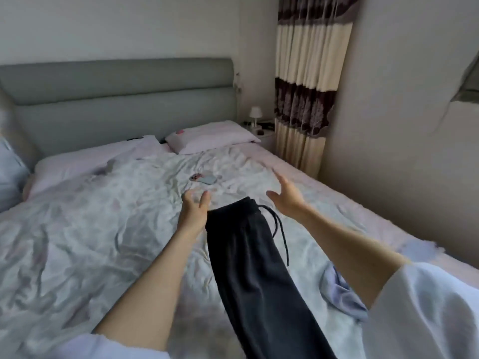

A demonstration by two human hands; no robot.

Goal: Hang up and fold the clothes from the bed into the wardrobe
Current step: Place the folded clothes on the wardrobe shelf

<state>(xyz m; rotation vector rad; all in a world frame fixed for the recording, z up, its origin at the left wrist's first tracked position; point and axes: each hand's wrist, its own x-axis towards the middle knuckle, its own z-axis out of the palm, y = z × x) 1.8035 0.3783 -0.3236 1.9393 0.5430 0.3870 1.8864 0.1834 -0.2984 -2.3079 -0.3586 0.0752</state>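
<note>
Black drawstring trousers [254,268] lie lengthwise on the bed [103,229], waistband pointing toward the headboard, their cord trailing to the right. My left hand [194,209] hovers at the waistband's left corner with relaxed fingers, holding nothing. My right hand [286,198] is spread open in the air just right of the waistband, apart from the cloth. A pale lilac garment [342,294] lies crumpled on the bed beside my right forearm.
A phone [203,178] rests on the rumpled duvet beyond my hands. Two pillows [212,136] sit against the grey headboard [124,99]. A nightstand with a small lamp [256,115] and a patterned curtain [308,86] stand at the right, next to the wall.
</note>
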